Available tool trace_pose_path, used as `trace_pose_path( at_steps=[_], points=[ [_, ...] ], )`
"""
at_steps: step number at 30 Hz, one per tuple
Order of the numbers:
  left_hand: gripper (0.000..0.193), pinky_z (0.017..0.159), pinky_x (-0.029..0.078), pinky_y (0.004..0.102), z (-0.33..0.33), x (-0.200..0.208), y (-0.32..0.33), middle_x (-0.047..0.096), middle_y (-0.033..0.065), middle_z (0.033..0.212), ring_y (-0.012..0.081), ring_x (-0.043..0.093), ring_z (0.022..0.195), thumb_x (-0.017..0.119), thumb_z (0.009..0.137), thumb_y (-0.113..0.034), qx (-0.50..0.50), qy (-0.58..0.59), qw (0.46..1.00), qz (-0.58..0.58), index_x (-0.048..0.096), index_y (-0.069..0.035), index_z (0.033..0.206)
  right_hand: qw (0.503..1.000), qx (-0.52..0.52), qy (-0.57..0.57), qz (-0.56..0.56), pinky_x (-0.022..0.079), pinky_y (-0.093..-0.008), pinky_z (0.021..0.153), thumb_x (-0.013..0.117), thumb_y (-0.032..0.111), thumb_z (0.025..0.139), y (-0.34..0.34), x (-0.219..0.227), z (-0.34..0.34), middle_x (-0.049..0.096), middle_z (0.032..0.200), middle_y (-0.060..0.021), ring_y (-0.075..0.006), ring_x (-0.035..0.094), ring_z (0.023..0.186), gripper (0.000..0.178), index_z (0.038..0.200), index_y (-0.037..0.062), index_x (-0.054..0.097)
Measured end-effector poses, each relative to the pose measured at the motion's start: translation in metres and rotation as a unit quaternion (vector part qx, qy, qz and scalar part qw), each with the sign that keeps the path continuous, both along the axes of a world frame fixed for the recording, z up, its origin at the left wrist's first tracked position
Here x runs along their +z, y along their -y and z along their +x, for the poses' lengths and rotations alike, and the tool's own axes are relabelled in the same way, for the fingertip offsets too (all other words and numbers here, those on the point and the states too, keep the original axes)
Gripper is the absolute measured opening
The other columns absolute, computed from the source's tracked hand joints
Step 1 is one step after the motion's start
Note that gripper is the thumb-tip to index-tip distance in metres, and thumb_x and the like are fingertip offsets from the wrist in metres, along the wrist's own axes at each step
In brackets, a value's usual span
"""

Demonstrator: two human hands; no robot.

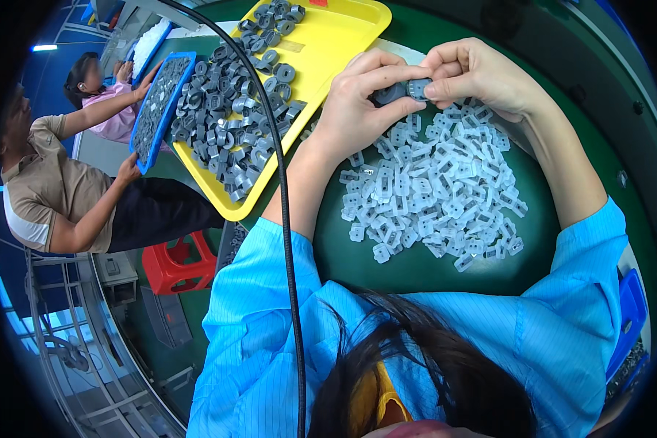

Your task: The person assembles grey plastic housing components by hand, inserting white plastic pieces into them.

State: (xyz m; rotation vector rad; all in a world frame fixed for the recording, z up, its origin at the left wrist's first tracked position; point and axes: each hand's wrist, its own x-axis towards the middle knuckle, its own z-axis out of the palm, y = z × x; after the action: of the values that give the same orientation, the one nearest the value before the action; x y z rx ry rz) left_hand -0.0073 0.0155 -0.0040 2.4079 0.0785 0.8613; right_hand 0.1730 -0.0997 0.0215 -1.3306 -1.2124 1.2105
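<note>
Above a heap of small translucent white plastic parts [423, 193], my two hands meet with fingertips close together. My left hand [354, 98] is closed around a dark grey round plastic part [388, 93]. Thumb and fingers of my right hand [478, 77] pinch a lighter grey round piece [417, 89], which sits right against the dark one. Whether the two are joined cannot be made out, since my fingers cover part of them. To the left of my left hand, a yellow tray [336, 36] holds many grey ring-shaped parts [230, 109].
The green tabletop [387, 274] lies under the heap. A black cable [283, 190] hangs across the view. At left, a person in a beige shirt [87, 186] holds a blue tray [147, 150] of dark parts, another person behind. A red stool [175, 266] stands below.
</note>
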Motion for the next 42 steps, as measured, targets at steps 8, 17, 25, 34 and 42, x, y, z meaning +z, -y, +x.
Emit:
trace_pose_path(
  at_steps=[8, 17, 25, 34, 42],
  points=[
    [0.039, 0.078, 0.049, 0.0263, 0.008, -0.013, 0.004, 0.064, 0.0059, 0.093, 0.0123, 0.060, 0.087, 0.078, 0.075, -0.007, 0.013, 0.055, 0.995, -0.078, 0.067, -0.005, 0.113, 0.979, -0.117, 0.098, 0.136, 0.047, -0.0201, 0.066, 0.066, 0.006, 0.075, -0.008, -0.011, -0.019, 0.064, 0.079, -0.0020, -0.0063, 0.060, 0.072, 0.017, 0.092, 0.0007, 0.066],
    [0.034, 0.073, 0.044, 0.0188, 0.003, 0.005, 0.013, 0.065, 0.0024, 0.087, 0.0075, 0.059, 0.080, 0.061, 0.093, -0.021, 0.044, -0.013, 0.844, -0.534, 0.053, -0.002, 0.121, 0.972, -0.223, -0.066, 0.035, 0.046, -0.0251, 0.062, 0.066, 0.010, 0.083, -0.023, -0.033, 0.047, 0.065, 0.078, -0.0039, -0.0105, 0.056, 0.065, 0.012, 0.088, -0.0008, 0.065],
    [0.025, 0.078, 0.045, 0.0196, -0.004, 0.000, -0.001, 0.065, 0.0013, 0.088, 0.0076, 0.060, 0.085, 0.065, 0.088, -0.013, 0.040, -0.041, 0.893, -0.447, 0.063, 0.000, 0.110, 0.857, -0.291, 0.425, 0.018, 0.046, -0.0288, 0.084, 0.065, 0.020, 0.082, -0.013, -0.060, 0.098, 0.064, 0.094, -0.0073, -0.0179, 0.061, 0.091, 0.032, 0.109, 0.0023, 0.061],
    [0.034, 0.081, 0.049, 0.0354, 0.000, -0.011, 0.027, 0.063, 0.0104, 0.094, 0.0261, 0.060, 0.088, 0.078, 0.076, -0.025, 0.133, -0.053, 0.986, 0.091, 0.067, -0.002, 0.099, 0.840, -0.261, 0.458, 0.131, 0.047, -0.0275, 0.069, 0.065, 0.013, 0.081, -0.004, -0.024, 0.047, 0.065, 0.083, -0.0061, -0.0133, 0.061, 0.074, 0.018, 0.094, 0.0013, 0.063],
    [0.036, 0.079, 0.050, 0.0324, -0.002, -0.008, 0.016, 0.066, 0.0099, 0.092, 0.0218, 0.062, 0.086, 0.080, 0.073, -0.024, 0.152, -0.127, 0.980, 0.008, 0.067, -0.002, 0.098, 0.896, -0.068, 0.439, 0.005, 0.046, -0.0316, 0.055, 0.072, 0.019, 0.075, 0.012, 0.002, 0.009, 0.058, 0.058, -0.0116, -0.0169, 0.058, 0.055, 0.028, 0.071, -0.0067, 0.063]
  ],
)
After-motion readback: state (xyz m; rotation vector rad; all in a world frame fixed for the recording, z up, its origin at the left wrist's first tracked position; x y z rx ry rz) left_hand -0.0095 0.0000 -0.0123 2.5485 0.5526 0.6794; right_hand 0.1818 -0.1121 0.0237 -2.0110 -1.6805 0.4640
